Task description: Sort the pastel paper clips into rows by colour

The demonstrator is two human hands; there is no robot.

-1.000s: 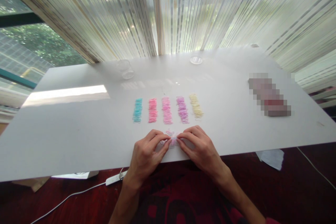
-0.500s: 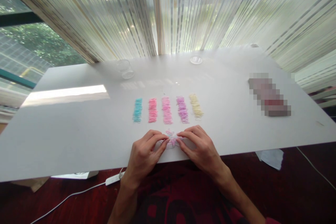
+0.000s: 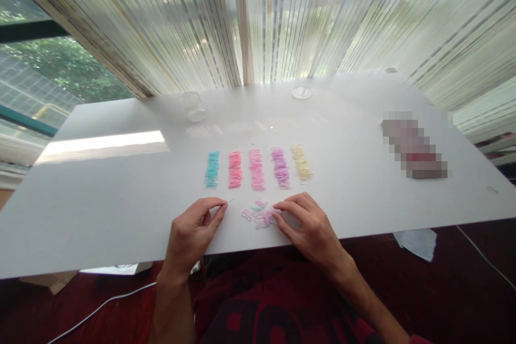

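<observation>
My left hand pinches a small thin bluish loop between thumb and forefinger, left of a loose pile of pink, purple and teal loops. At the pile's right edge is my right hand, thumb and forefinger a little apart, with nothing seen held. Beyond the hands lie separate columns of small loops: teal, coral pink, light pink, purple and pale yellow.
Clear round dishes stand at the white table's back left, and a clear round lid at the back. A pixelated reddish object lies on the right. Below the table edge are a cable and a plastic bag.
My left hand has moved left, away from the pile, with a thin loop in its fingertips. More of the pile shows. My right hand has hardly moved.
</observation>
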